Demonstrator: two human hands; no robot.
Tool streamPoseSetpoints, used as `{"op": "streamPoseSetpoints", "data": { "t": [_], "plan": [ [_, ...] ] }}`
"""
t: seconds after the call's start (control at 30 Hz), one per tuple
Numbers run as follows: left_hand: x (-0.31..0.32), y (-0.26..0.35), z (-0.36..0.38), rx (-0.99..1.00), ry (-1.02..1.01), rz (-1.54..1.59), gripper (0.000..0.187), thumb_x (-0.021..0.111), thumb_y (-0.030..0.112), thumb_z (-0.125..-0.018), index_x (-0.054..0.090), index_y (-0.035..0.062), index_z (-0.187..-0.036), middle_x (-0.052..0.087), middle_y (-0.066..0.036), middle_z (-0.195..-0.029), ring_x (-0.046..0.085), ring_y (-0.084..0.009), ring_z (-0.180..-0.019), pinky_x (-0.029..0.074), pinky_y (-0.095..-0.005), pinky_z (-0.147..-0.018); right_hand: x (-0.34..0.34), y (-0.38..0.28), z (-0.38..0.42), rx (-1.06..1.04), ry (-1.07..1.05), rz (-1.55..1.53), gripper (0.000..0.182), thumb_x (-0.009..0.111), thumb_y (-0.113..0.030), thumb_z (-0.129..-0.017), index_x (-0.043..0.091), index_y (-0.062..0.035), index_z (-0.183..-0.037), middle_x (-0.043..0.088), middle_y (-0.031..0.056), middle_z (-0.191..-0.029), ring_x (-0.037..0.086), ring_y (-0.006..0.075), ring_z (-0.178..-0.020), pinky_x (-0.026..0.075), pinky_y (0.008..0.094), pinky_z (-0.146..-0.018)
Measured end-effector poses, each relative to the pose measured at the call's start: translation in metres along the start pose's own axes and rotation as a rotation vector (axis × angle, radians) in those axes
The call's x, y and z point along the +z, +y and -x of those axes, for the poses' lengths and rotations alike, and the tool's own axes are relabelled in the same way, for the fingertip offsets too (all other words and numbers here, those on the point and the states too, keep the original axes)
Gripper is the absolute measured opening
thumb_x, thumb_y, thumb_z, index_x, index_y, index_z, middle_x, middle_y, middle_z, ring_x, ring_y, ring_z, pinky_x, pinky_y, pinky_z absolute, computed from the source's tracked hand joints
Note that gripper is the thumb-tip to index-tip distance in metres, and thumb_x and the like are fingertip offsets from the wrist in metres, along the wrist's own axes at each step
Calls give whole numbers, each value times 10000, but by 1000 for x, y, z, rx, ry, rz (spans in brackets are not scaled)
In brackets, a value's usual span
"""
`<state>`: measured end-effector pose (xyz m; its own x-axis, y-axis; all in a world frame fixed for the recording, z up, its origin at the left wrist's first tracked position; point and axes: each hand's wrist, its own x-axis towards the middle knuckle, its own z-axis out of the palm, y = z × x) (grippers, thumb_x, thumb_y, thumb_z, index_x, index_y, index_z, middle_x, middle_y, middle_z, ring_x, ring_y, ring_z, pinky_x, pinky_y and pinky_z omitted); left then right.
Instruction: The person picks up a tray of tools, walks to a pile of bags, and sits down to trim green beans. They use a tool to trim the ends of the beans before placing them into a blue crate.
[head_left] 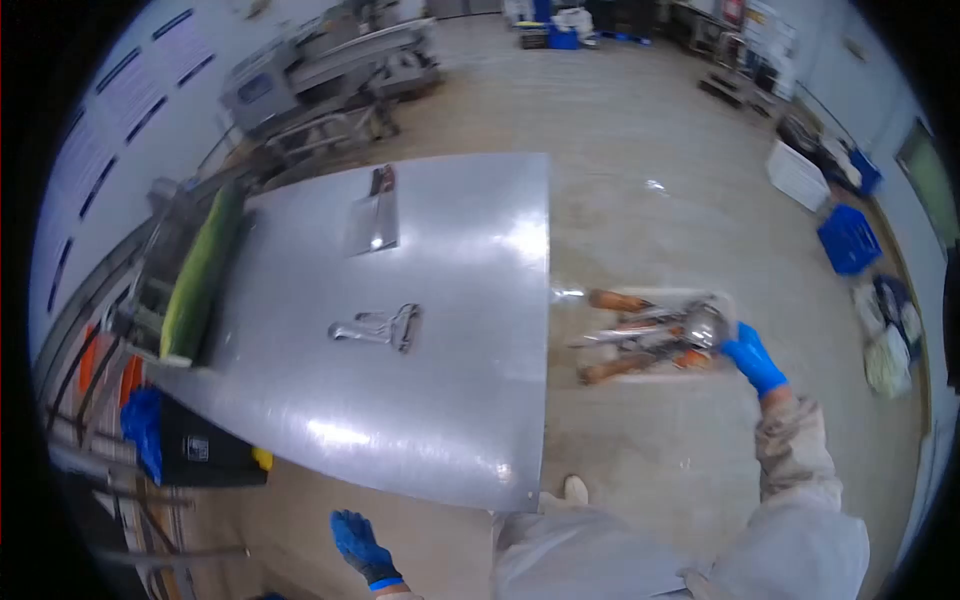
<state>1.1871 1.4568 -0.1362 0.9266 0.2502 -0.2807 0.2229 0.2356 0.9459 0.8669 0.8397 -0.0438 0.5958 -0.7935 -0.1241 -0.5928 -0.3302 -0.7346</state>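
Nearest to the camera is the left hand (360, 548), in a blue glove. It hangs low beside the near edge of the table, with the fingers loosely spread, and it holds nothing.

The right hand (752, 358), also in a blue glove with a pale, wrinkled sleeve behind it, reaches out to a tray (724, 302) that sits just past the right edge of the table. The fingers close around a ladle (704, 325), a round cup of shiny metal. How firmly they pinch it I cannot tell, because the hand is small in the view. The ladle lies at the right end of the tray, on top of other utensils. Among them are two with brown handles (617, 300) that look like wood and some thin metal shafts; the exact number in the pile I cannot count.

The table (470, 400) is one broad sheet of brushed steel, smooth and reflecting the light. On it lie two things, well apart. Near the middle is a peeler (385, 327) of grey metal, lying flat. Farther back is a cleaver (374, 215) with a wide rectangular blade and a dark handle that points away.

Along the left edge of the table rests one long green board (203, 272), tilted on its side.

On the floor far to the right stand two crates, one blue (849, 239) and one white (797, 175).
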Motion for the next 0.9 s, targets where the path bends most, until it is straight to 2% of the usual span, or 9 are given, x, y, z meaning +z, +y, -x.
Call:
{"op": "streamPoseSetpoints", "data": {
  "t": [0.07,0.17,0.37,0.4,0.5,0.63,0.67,0.83,0.9],
  "plan": [
    [58,46,5,148,-168,-82,445,454,237,-921,415,53,-1324,456,-76,-1304,462,-190,-1146,361,-333,-969,28,-64,5,-1,-50,-342,388,573,-108,-739,569,25,-1104,613,91,-1012,555,159,-919,446,301,-816],
    [123,83,-4,551,-450,-367,467,452,122,-910,355,-1,-1350,409,-110,-1346,406,-232,-1220,319,-346,-1019,93,-118,1,3,-162,-369,391,575,-111,-724,578,34,-1087,626,97,-960,565,164,-881,454,305,-790],
    [145,120,-34,540,-999,-612,889,680,51,-735,144,94,-1443,162,-131,-1478,310,-276,-1305,379,-394,-994,260,-194,3,32,-425,-324,370,555,-103,-705,581,46,-1043,630,113,-905,567,168,-844,461,312,-760],
    [137,120,-46,686,-981,-706,918,719,41,-691,177,79,-1431,224,-156,-1448,377,-294,-1260,426,-393,-953,285,-200,4,12,-441,-319,365,550,-99,-704,578,50,-1036,630,117,-903,565,168,-844,461,315,-756],
    [113,117,-88,624,-996,-811,945,768,133,-681,182,56,-1419,231,-192,-1428,458,-321,-1177,454,-398,-909,336,-225,9,12,-489,-248,373,546,-97,-706,570,56,-1046,630,127,-912,560,168,-851,458,320,-763],
    [124,111,-90,930,-955,-983,660,723,118,-730,420,42,-1311,497,-177,-1222,547,-302,-1045,499,-364,-814,339,-225,2,-19,-558,-334,400,569,-163,-732,542,57,-1065,612,233,-959,595,319,-916,456,389,-801],
    [126,112,-86,737,-920,-938,497,701,109,-745,535,41,-1208,578,-152,-1100,558,-299,-1027,496,-359,-816,345,-219,1,-38,-539,-245,418,576,-173,-742,532,51,-1092,607,233,-981,592,323,-926,456,390,-811],
    [136,112,-97,920,-913,-869,462,724,117,-724,574,55,-1156,600,-132,-1042,593,-274,-941,506,-343,-766,330,-242,19,-21,-423,-259,414,595,-187,-782,522,17,-1134,589,225,-1039,580,343,-953,461,386,-833],
    [138,115,-105,705,-852,-833,462,736,121,-719,577,55,-1148,601,-131,-1030,609,-242,-872,510,-318,-720,310,-275,26,-584,128,196,323,592,-151,-791,559,-19,-1084,587,187,-1032,570,331,-982,487,382,-783]
  ]
}}
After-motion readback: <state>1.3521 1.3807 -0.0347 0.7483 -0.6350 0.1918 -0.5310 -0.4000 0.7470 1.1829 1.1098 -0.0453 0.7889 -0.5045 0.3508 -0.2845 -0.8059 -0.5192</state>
